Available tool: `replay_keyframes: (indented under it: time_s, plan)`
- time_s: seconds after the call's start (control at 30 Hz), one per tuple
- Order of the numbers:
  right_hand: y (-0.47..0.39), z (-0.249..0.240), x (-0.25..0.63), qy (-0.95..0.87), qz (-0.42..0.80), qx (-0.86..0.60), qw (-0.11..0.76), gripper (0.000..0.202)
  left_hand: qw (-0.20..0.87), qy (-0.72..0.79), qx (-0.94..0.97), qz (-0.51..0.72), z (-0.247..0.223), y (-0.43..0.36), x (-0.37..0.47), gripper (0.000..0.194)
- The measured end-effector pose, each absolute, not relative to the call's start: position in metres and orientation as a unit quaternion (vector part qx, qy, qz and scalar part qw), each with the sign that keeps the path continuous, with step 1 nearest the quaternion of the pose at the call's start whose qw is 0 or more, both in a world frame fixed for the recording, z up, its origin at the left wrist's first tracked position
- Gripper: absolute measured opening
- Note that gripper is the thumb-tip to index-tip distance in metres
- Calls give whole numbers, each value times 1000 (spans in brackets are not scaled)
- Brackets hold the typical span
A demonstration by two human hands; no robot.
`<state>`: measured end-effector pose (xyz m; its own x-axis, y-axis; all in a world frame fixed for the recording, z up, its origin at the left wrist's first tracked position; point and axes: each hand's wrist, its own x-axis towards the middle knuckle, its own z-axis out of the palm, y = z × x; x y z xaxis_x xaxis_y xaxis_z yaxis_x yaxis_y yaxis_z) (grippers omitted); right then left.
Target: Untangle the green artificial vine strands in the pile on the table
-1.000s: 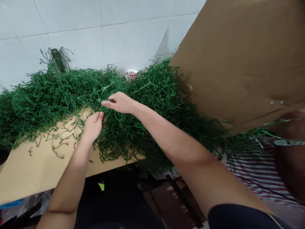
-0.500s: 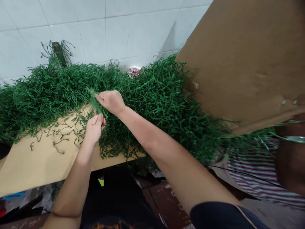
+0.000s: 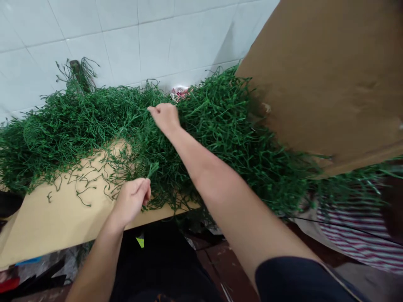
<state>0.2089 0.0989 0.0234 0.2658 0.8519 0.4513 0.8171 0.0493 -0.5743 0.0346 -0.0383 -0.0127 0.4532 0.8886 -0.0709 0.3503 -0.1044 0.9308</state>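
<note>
My left hand (image 3: 132,199) is closed in a pinch above the front edge of a flat cardboard sheet (image 3: 63,218). Pale green tips of a small bunch of thin plastic stems (image 3: 153,168) stick up from its fingers. Farther off, my right hand (image 3: 166,119) is curled shut over a long heap of green artificial stems (image 3: 220,121); whatever its fingers hold, if anything, is hidden. Several loose stems (image 3: 84,197) lie scattered across the cardboard between the heap and my left forearm.
A white tiled wall (image 3: 119,50) runs behind the heap. On the right, a large brown cardboard panel (image 3: 327,84) stands tilted. Beyond the table's right end, someone in a striped garment (image 3: 352,235) is partly visible. A red-and-white item (image 3: 180,93) sits behind the stems.
My hands have moved apart. The right hand has gone up and rightward over the heap, while the left has dropped lower and to the right with the green stems in its fingers.
</note>
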Motion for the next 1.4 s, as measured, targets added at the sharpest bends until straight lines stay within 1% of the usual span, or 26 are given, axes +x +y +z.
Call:
replay_keyframes:
  time_s: [0.07,0.13,0.27,0.3,0.37,0.47,0.57,0.67,0.77,0.9,0.93,1.07,1.17,1.23,1.3,1.4]
  plan:
    - [97,32,217,-600,44,-670,436,46,467,458,714,249,-15,-36,32,41]
    - [90,41,215,-629,75,-626,454,48,406,489,732,247,-19,-23,31,38]
    - [78,53,208,-650,127,-582,472,42,278,541,767,202,-22,5,24,28]
    - [76,54,208,-649,140,-578,474,39,244,547,773,210,-21,9,22,27]
    - [71,54,209,-657,170,-566,469,33,176,544,780,255,-19,12,18,32]
    - [61,53,206,-686,212,-528,454,30,125,509,781,340,-14,16,20,40]
    - [49,52,197,-704,243,-492,451,30,154,473,752,434,-10,28,33,53]
    - [40,50,189,-706,284,-464,454,31,240,457,683,516,-6,45,47,62]
    - [38,47,187,-693,314,-456,462,34,309,428,661,533,0,53,52,56]
    - [38,42,190,-669,319,-471,478,37,347,405,673,513,5,50,47,32]
    - [39,41,191,-663,322,-472,484,38,349,408,673,509,6,49,45,29]
    - [39,41,191,-641,340,-461,511,40,373,412,657,510,6,45,43,29]
    - [39,41,187,-627,363,-456,517,39,444,378,641,499,8,45,45,34]
    - [39,40,184,-623,380,-453,512,39,471,366,645,478,9,45,46,36]
    - [39,39,182,-629,382,-447,508,39,456,379,653,472,10,45,45,32]
    - [37,37,178,-648,384,-433,495,39,382,413,673,481,11,46,44,27]
